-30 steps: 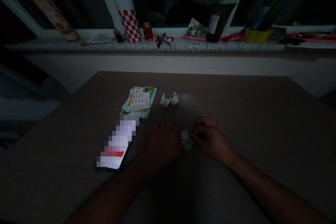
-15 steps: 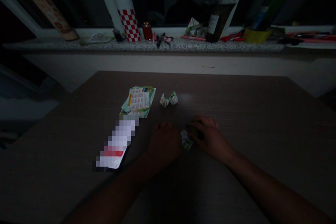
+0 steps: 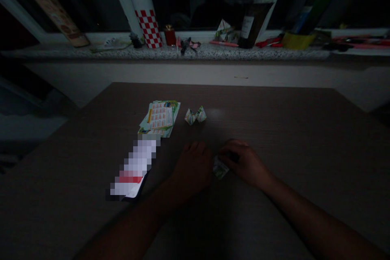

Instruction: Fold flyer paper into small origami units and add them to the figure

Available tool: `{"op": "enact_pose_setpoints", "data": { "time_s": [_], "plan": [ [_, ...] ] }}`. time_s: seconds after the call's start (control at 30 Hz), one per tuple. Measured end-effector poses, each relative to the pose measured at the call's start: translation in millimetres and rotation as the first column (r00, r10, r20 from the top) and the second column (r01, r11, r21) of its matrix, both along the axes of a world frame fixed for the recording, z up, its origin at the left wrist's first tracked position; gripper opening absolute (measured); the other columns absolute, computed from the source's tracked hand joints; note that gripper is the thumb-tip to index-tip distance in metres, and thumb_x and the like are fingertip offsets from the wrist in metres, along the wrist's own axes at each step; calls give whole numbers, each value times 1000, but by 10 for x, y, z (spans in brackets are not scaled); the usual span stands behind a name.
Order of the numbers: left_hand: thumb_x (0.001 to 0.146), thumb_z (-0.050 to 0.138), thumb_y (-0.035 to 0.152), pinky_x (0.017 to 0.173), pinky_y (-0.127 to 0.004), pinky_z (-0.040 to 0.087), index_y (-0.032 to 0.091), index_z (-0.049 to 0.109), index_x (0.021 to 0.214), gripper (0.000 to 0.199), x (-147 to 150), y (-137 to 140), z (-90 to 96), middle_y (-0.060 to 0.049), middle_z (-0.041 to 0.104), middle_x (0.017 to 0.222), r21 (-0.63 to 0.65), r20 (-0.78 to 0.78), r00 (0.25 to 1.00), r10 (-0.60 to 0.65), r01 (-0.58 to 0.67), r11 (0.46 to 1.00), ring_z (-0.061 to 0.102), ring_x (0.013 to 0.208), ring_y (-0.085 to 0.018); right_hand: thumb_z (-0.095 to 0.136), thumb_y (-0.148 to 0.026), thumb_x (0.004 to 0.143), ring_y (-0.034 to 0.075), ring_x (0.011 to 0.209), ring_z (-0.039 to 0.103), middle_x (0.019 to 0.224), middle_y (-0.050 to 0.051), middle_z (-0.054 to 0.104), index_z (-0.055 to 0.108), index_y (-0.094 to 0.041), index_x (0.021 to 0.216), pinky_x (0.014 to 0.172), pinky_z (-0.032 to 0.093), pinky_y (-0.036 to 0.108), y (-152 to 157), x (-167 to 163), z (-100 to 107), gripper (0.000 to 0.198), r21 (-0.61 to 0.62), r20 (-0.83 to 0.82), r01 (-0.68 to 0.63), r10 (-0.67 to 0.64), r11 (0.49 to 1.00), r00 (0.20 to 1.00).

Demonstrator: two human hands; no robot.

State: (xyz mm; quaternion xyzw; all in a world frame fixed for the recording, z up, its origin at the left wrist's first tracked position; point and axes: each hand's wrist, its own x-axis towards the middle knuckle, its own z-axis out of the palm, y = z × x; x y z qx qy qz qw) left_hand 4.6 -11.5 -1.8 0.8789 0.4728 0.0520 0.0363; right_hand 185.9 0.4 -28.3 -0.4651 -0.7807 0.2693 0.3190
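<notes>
Between my hands a small folded paper (image 3: 220, 169) with green and white print lies at the table surface. My left hand (image 3: 195, 166) is closed with its fingers curled, at the paper's left edge; the fingertips are hidden in shadow. From the right, the thumb and fingers of my right hand (image 3: 243, 162) are pinched at the paper's upper right edge. Just beyond my hands stands a folded origami piece (image 3: 195, 115) with two pointed, printed halves.
A stack of printed sheets (image 3: 160, 118) lies left of the origami, with a lit phone (image 3: 134, 166) in front of it. At the back, the stone windowsill (image 3: 201, 53) carries a checkered bottle (image 3: 149, 26), a dark container (image 3: 251, 26) and a green bottle (image 3: 318, 2).
The folded paper has shifted slightly right and toward me. My right fingers have drawn closer together over its edge, while my left hand has turned a little.
</notes>
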Motion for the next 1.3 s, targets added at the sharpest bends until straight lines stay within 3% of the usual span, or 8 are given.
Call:
{"op": "enact_pose_setpoints", "data": {
  "time_s": [0.1,0.2,0.33,0.47,0.67,0.87,1.3],
  "plan": [
    [91,44,27,79,-36,41,14,59,86,21,-46,40,23,-9,59,92,-81,185,983,24,-9,997,53,87,-22,62,-25,81,17,73,63,78,3,69,68,-18,81,69,48,30,-35,35,20,9,-152,-161,59,-84,987,983],
    [86,54,35,72,-30,42,15,60,88,22,-82,73,50,-5,60,88,-242,401,907,127,-29,970,55,81,-19,65,-31,78,17,70,65,77,3,71,69,-18,81,65,50,28,-76,59,56,14,-311,-304,76,-175,947,936],
    [83,58,35,67,-26,42,16,65,93,22,-69,63,71,-3,64,87,-482,538,816,211,92,871,58,78,-17,70,-33,74,16,67,65,74,3,71,70,-17,78,62,51,27,-114,67,98,16,-394,-431,16,-200,919,880],
    [85,54,35,61,-23,40,15,68,86,25,-25,30,55,-1,66,77,-605,591,745,309,157,780,59,71,-15,73,-32,71,15,67,64,74,4,71,71,-17,79,62,51,27,-134,62,103,18,-415,-474,-14,-203,910,857],
    [83,57,37,55,-22,36,13,69,76,27,-15,18,53,0,62,66,-615,616,691,379,121,779,54,61,-13,73,-32,73,14,66,64,75,3,70,70,-18,83,61,51,25,-158,57,85,17,-411,-541,-84,-169,908,824],
    [81,60,35,57,-23,37,13,69,74,25,-30,12,79,-2,64,67,-594,660,634,404,112,796,55,64,-13,69,-33,77,14,65,63,73,3,70,71,-17,79,61,50,25,-188,59,107,16,-382,-494,-112,-100,917,864],
    [76,65,34,52,-21,32,12,68,68,24,-44,28,34,1,56,56,-670,682,551,482,207,713,47,53,-10,64,-33,81,15,65,63,73,5,70,71,-17,77,60,50,26,-201,66,160,18,-297,-430,-109,-31,948,902]
  ]
}}
